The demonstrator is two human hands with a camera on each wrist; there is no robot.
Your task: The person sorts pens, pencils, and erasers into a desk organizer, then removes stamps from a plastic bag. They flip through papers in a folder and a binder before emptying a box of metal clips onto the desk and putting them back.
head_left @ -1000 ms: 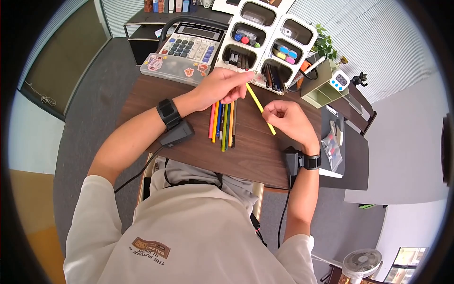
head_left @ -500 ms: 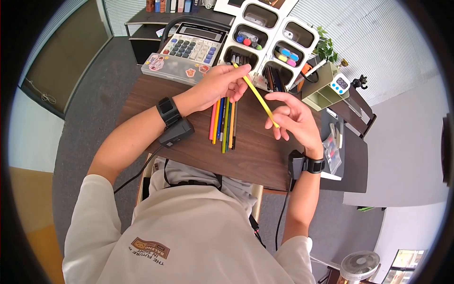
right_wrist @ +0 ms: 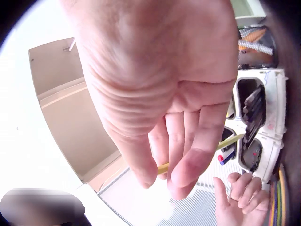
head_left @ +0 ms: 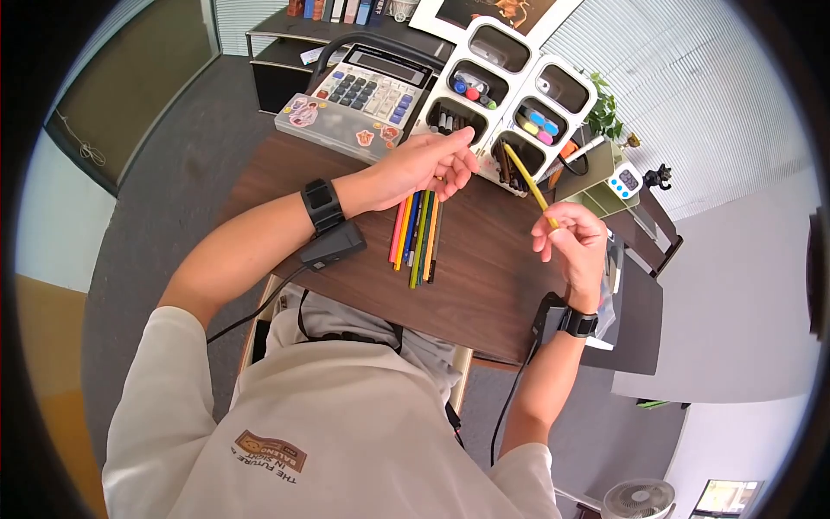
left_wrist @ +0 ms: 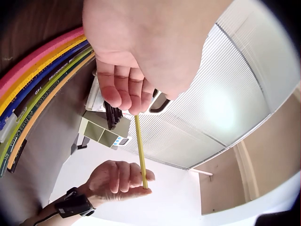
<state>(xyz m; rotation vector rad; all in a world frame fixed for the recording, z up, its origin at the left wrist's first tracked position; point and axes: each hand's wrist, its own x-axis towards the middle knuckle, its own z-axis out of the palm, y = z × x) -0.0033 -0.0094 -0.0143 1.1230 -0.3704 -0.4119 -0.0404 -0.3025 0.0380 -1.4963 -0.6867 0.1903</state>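
My right hand (head_left: 579,249) pinches a yellow pencil (head_left: 527,180) near its lower end, between thumb and fingers. The pencil slants up and away, its far end overlapping the lower right compartment of a white desk organizer (head_left: 512,104) in the head view. My left hand (head_left: 419,170) hovers over the table with thumb extended and fingers loosely bent, holding nothing. Below it, several coloured pencils (head_left: 417,242) lie side by side, pink, yellow, blue, green and orange among them; their far ends are hidden under that hand. The left wrist view shows the same row of pencils (left_wrist: 44,80) close up.
Dark pens (right_wrist: 254,110) and highlighters (head_left: 538,125) fill organizer compartments. A large calculator (head_left: 376,91) and a translucent stickered case (head_left: 333,123) stand at the back left. On the right is a green box (head_left: 596,186) with a small white timer (head_left: 625,180).
My right hand has taken up the yellow pencil and moved it right, away from my left hand. The left hand no longer touches it. The head view has shifted slightly.
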